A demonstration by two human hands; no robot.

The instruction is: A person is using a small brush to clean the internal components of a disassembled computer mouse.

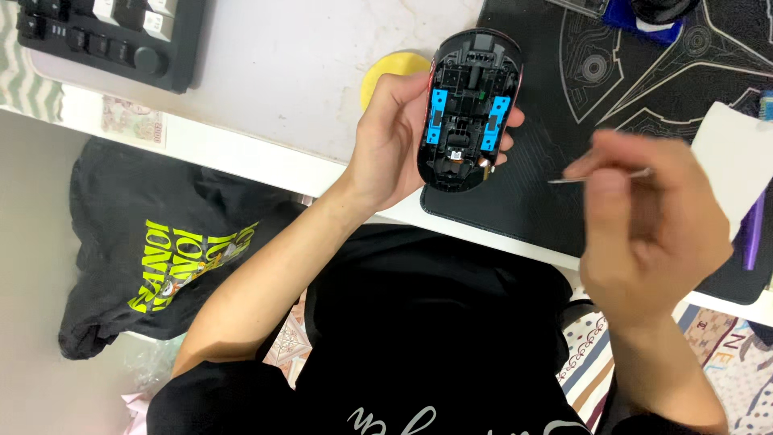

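My left hand [392, 145] grips an opened computer mouse shell [469, 109], black inside with two blue parts, held up over the desk edge with its inner side facing me. My right hand [652, 225] is to the right of it, slightly blurred, pinching a thin metal tool [596, 178] whose tip points left toward the shell. The tool tip is a short gap away from the shell and does not touch it.
A black patterned desk mat [564, 105] covers the white desk [274, 72] on the right. A yellow round object [386, 68] lies behind my left hand. A black keyboard [105, 36] sits at top left, white paper [737, 161] and a purple pen [753, 229] at right. A dark shirt [161, 242] lies below.
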